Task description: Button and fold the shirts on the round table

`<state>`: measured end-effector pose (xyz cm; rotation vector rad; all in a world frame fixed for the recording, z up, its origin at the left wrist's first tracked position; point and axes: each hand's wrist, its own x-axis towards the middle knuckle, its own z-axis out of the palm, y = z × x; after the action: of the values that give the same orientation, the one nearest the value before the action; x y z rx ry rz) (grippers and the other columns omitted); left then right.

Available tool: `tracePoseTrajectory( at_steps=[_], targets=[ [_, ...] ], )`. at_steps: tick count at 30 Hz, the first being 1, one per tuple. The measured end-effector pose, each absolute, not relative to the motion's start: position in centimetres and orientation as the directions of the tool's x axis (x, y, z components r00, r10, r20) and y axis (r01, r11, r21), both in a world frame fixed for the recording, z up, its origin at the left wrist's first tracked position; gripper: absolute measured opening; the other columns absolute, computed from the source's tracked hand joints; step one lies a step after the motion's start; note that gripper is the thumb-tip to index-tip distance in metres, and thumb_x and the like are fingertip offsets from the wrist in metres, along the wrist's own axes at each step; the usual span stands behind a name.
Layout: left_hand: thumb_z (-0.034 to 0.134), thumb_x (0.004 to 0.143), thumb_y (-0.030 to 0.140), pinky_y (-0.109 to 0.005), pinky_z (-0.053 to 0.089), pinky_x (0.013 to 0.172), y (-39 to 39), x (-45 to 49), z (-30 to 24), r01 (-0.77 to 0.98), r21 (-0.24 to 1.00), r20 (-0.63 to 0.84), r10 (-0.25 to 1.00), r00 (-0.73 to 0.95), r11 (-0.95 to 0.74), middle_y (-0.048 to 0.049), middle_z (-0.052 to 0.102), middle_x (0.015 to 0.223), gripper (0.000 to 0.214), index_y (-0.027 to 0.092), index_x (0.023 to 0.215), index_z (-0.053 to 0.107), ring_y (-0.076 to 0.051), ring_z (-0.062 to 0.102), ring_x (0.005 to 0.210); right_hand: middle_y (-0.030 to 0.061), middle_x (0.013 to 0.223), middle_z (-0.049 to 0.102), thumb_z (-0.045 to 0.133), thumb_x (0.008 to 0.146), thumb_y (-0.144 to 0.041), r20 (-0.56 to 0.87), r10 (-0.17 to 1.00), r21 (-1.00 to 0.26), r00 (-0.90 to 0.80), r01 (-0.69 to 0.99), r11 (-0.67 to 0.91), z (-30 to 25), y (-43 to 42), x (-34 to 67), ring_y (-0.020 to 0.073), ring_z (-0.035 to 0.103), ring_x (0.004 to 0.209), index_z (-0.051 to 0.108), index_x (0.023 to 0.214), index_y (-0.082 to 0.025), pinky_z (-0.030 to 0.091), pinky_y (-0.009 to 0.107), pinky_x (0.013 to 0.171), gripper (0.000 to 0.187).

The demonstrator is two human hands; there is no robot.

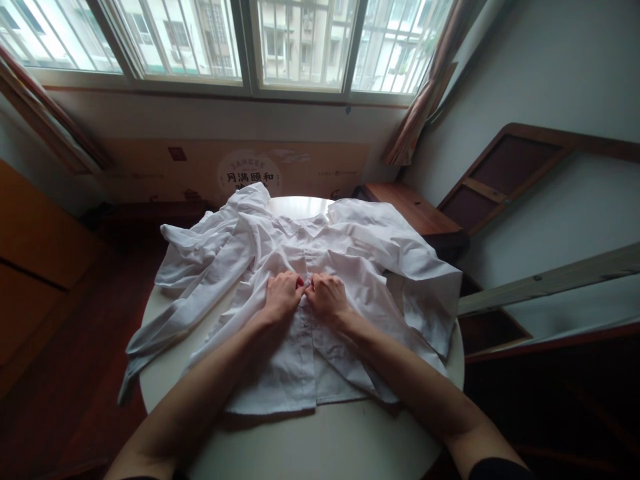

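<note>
A white button-up shirt (280, 373) lies front side up across a round white table (340, 447), its collar towards the window. The sleeves spread to both sides, and the left one hangs past the table's edge. Halfway down the front placket, my left hand (284, 293) pinches the fabric from one side. Close against it, my right hand (327, 297) pinches the placket from the other side. Fingertips of both hands nearly meet there, and they hide the button or cloth edge between them. Lower on the placket, small buttons or holes show faintly.
Behind the table, a printed cardboard panel (170, 170) leans below a barred window (300, 47). A small wooden side table (410, 207) stands at the back right, near a wooden frame (505, 180) against the wall. An orange-brown cabinet (40, 267) is at the left.
</note>
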<state>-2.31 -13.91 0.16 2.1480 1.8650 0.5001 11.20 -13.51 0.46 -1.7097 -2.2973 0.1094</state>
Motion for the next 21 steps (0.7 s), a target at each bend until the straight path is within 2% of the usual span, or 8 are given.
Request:
tracePoseTrajectory(
  at_steps=[2, 4, 7, 9, 11, 13, 18, 21],
  targets=[
    [0.056, 0.085, 0.03, -0.032, 0.038, 0.08, -13.7, -2.4, 0.1, 0.879, 0.462, 0.076, 0.993, 0.092, -0.117, -0.0047, 0.069, 0.092, 0.017, 0.02, 0.084, 0.069, -0.02, 0.061, 0.089, 0.0091, 0.081, 0.07, 0.054, 0.081, -0.022, 0.173, 0.96, -0.338, -0.222, 0.902, 0.27, 0.6, -13.3, 11.6, 0.0217, 0.064, 0.079, 0.066, 0.078, -0.017, 0.043, 0.03, 0.073, 0.013],
    [0.058, 0.084, 0.031, -0.032, 0.039, 0.079, -13.6, -2.4, 0.1, 0.858, 0.503, 0.072, 0.994, 0.076, -0.102, -0.0042, 0.07, 0.089, 0.017, 0.02, 0.083, 0.07, -0.02, 0.061, 0.087, 0.0059, 0.074, 0.071, 0.055, 0.078, -0.021, 0.149, 0.976, -0.521, -0.156, 0.827, 0.212, 0.6, -13.0, 12.2, 0.0202, 0.065, 0.075, 0.068, 0.074, -0.018, 0.044, 0.029, 0.072, 0.014],
    [0.059, 0.083, 0.028, -0.031, 0.038, 0.078, -13.6, -2.3, 0.1, 0.846, 0.521, 0.092, 0.993, 0.074, -0.111, -0.0038, 0.07, 0.088, 0.014, 0.021, 0.084, 0.071, -0.02, 0.062, 0.087, 0.0023, 0.065, 0.069, 0.053, 0.074, -0.021, 0.041, 0.995, -0.816, -0.085, 0.573, 0.083, 0.2, -12.6, 13.0, 0.0167, 0.064, 0.063, 0.07, 0.073, -0.018, 0.046, 0.025, 0.062, 0.017],
    [0.059, 0.082, 0.027, -0.032, 0.038, 0.078, -13.7, -2.2, 0.1, 0.847, 0.516, 0.115, 0.99, 0.083, -0.13, -0.0038, 0.07, 0.089, 0.013, 0.021, 0.083, 0.071, -0.02, 0.061, 0.088, 0.0005, 0.06, 0.066, 0.053, 0.072, -0.023, -0.062, 0.995, -0.93, -0.078, 0.365, -0.029, -0.2, -12.5, 13.3, 0.0142, 0.06, 0.054, 0.068, 0.071, -0.016, 0.045, 0.023, 0.054, 0.017],
    [0.059, 0.082, 0.027, -0.032, 0.037, 0.078, -13.7, -2.1, 0.1, 0.845, 0.51, 0.138, 0.985, 0.1, -0.157, -0.0035, 0.07, 0.09, 0.012, 0.021, 0.082, 0.07, -0.021, 0.061, 0.089, -0.001, 0.056, 0.063, 0.055, 0.07, -0.024, -0.136, 0.987, -0.967, -0.089, 0.23, -0.113, -0.5, -12.5, 13.4, 0.0117, 0.055, 0.048, 0.067, 0.07, -0.015, 0.042, 0.021, 0.047, 0.015],
    [0.06, 0.082, 0.027, -0.032, 0.037, 0.078, -13.6, -2.1, 0.0, 0.833, 0.53, 0.138, 0.985, 0.104, -0.162, -0.0031, 0.07, 0.09, 0.012, 0.021, 0.081, 0.07, -0.02, 0.061, 0.089, -0.0019, 0.054, 0.061, 0.056, 0.069, -0.024, -0.156, 0.982, -0.973, -0.105, 0.19, -0.134, -0.7, -12.5, 13.4, 0.0099, 0.05, 0.046, 0.067, 0.069, -0.015, 0.038, 0.02, 0.044, 0.014],
    [0.062, 0.081, 0.034, -0.027, 0.039, 0.07, -13.0, -2.4, 0.1, 0.75, 0.659, 0.034, 0.998, 0.051, -0.061, -0.0033, 0.071, 0.085, 0.018, 0.019, 0.085, 0.07, -0.017, 0.063, 0.079, -0.0001, 0.059, 0.064, 0.056, 0.07, -0.026, -0.079, 0.989, -0.975, -0.126, 0.218, -0.05, -0.7, -12.6, 13.3, 0.0103, 0.05, 0.049, 0.068, 0.071, -0.015, 0.038, 0.02, 0.046, 0.017],
    [0.061, 0.081, 0.035, -0.026, 0.039, 0.069, -12.9, -2.5, 0.1, 0.754, 0.655, -0.007, 0.998, 0.07, -0.049, -0.0033, 0.072, 0.083, 0.019, 0.019, 0.084, 0.07, -0.017, 0.063, 0.078, 0.0011, 0.062, 0.066, 0.054, 0.073, -0.027, 0.013, 0.992, -0.945, -0.122, 0.324, 0.052, -0.4, -12.7, 13.2, 0.0121, 0.054, 0.053, 0.07, 0.074, -0.015, 0.041, 0.022, 0.051, 0.02]
  ],
)
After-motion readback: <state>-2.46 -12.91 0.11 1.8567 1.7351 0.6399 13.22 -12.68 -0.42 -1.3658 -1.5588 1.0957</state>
